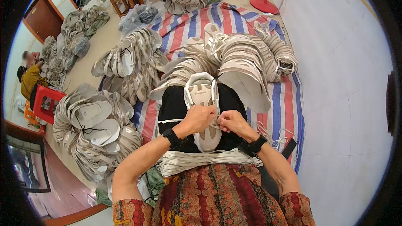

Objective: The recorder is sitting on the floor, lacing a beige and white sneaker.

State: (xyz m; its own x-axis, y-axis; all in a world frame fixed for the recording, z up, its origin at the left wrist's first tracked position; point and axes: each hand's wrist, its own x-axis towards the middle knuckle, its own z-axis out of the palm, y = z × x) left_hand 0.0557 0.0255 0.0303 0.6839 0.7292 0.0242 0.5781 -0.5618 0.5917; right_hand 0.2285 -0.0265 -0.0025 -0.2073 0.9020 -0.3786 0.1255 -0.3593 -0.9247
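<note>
A beige and white shoe upper (200, 95) lies lengthwise over a black cushion (171, 100) on my lap. My left hand (199, 119) is closed across the middle of the upper, its fingertips at the upper's right edge. Right beside it, my right hand (233, 123) pinches a thin white shoelace at that edge. Another stretch of white shoelace (171, 121) runs out to the left from under my left hand. Most of the lacing is hidden by my fingers. A thick bundle of white shoelaces (197, 161) rests across my lap, just below the upper.
Stacks of nested uppers (247, 65) curve around the cushion's far side on a striped sheet (289, 113). More tied stacks (92, 125) stand at the left. Loose laces (284, 140) lie at the right. Farther off are a red stool (47, 102), a seated person (31, 79) and a red post base (264, 5).
</note>
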